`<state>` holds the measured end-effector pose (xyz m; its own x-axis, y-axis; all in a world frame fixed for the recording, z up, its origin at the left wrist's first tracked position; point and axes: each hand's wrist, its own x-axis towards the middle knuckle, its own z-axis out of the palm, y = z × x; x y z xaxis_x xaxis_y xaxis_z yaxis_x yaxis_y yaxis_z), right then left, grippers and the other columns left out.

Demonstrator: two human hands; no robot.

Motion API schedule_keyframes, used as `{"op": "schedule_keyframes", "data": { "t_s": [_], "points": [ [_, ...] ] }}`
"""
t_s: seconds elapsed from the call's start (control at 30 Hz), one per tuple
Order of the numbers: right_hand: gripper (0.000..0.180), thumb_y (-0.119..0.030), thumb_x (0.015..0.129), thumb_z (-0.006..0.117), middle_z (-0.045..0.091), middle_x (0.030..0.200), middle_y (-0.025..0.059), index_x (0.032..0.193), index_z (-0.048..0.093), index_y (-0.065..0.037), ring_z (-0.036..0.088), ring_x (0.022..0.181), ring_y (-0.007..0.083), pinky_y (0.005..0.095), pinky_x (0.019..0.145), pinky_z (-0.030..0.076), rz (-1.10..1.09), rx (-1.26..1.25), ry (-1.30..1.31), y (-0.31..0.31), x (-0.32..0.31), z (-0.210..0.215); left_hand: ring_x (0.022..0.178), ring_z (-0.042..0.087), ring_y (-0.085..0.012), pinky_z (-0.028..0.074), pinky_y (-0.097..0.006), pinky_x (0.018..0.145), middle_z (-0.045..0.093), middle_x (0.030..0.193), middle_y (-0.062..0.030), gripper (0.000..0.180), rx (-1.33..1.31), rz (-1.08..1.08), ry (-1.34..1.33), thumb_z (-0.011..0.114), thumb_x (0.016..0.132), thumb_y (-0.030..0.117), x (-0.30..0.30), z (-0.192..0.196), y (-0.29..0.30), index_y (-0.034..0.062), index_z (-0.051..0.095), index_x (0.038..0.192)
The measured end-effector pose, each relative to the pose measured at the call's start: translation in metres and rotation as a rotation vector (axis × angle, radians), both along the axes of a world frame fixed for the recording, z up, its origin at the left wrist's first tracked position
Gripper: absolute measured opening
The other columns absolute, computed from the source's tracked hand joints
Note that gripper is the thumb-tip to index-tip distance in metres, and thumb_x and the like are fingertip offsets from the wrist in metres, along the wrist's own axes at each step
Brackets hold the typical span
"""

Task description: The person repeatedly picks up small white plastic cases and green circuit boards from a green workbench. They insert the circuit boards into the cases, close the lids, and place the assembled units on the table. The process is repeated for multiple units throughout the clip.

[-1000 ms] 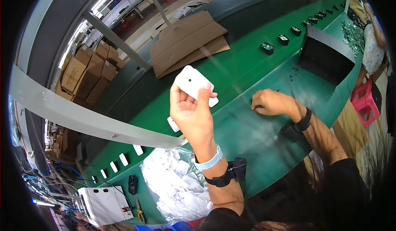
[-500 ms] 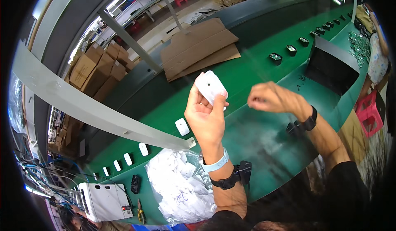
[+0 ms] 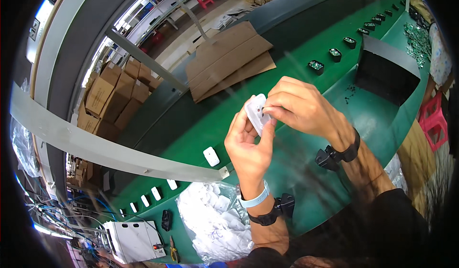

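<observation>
My left hand (image 3: 251,146) holds a white plastic shell (image 3: 256,112), rounded at its corners, with the thumb along its lower edge and the fingers behind it. The hollow side of the shell is partly visible, with small dark spots near its middle. Closed in a pinch, my right hand (image 3: 301,106) has its fingertips at the shell's right side. Whatever those fingertips hold, if anything, is too small and hidden to make out. Below and left of my hands, a similar white shell (image 3: 211,156) lies on the green belt (image 3: 191,146). A clear bag of white plastic parts (image 3: 215,222) sits by my left forearm.
Black boxes with circuit boards (image 3: 315,67) line the belt at the right, near an open black bin (image 3: 388,72). Cardboard sheets (image 3: 229,60) lie beyond. A grey metal bar (image 3: 119,146) crosses at left. Pliers (image 3: 174,251) lie beside a white machine (image 3: 134,241).
My right hand has moved left and now meets the shell. My left hand has turned the shell, so its hollow side now shows. The view has shifted slightly.
</observation>
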<state>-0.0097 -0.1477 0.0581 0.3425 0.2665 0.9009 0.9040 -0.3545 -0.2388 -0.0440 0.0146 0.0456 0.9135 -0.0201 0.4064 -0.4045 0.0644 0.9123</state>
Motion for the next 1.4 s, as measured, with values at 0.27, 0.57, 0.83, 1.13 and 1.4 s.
{"op": "schedule_keyframes", "data": {
  "t_s": [0.27,0.57,0.83,1.13,1.4],
  "points": [
    [0.015,-0.001,0.079,0.075,0.064,0.086,0.0093,0.086,0.061,0.001,0.06,0.077,0.0278,0.0372,0.068,0.052,0.041,-0.023,-0.043,0.002,0.004,-0.004,0.101,0.067,-0.018,0.06,-0.029,0.086,0.062,0.114,-0.0099,0.043,0.053,0.0,-0.031,0.069,0.086,-0.008,0.001,-0.001,0.006,-0.0098,0.059,0.127],
    [0.016,0.0,0.078,0.074,0.064,0.087,0.0091,0.088,0.062,0.002,0.059,0.078,0.0273,0.0374,0.069,0.052,0.006,-0.054,-0.103,0.003,0.003,-0.004,0.102,0.065,-0.017,0.059,-0.029,0.086,0.061,0.115,-0.0096,0.043,0.063,-0.018,-0.09,0.067,0.085,-0.01,0.002,-0.002,0.006,-0.0102,0.058,0.127],
    [0.014,0.0,0.077,0.074,0.064,0.087,0.0094,0.086,0.063,0.002,0.059,0.078,0.0271,0.0366,0.068,0.052,-0.011,-0.066,-0.125,0.008,0.005,-0.008,0.103,0.065,-0.0164,0.057,-0.028,0.086,0.06,0.114,-0.008,0.041,0.112,0.005,-0.087,0.066,0.085,-0.011,0.002,-0.001,0.005,-0.0096,0.059,0.126],
    [0.032,-0.003,0.082,0.073,0.066,0.097,0.0119,0.112,0.065,0.001,0.065,0.086,0.0229,0.0315,0.071,0.054,0.202,0.211,0.481,0.004,-0.001,-0.004,0.106,0.063,-0.0157,0.053,-0.028,0.092,0.062,0.115,-0.0085,0.047,0.08,-0.116,-0.055,0.068,0.084,-0.011,0.002,-0.003,0.012,-0.0087,0.057,0.13],
    [0.026,0.0,0.091,0.065,0.068,0.102,0.0078,0.116,0.064,0.005,0.065,0.089,0.012,0.0265,0.072,0.058,0.376,0.516,0.853,0.012,-0.018,0.012,0.091,0.064,-0.0158,0.05,-0.026,0.076,0.068,0.109,-0.0124,0.043,-0.326,-0.094,0.068,0.067,0.085,-0.004,0.004,-0.006,0.007,-0.0078,0.058,0.126]
  ]
}}
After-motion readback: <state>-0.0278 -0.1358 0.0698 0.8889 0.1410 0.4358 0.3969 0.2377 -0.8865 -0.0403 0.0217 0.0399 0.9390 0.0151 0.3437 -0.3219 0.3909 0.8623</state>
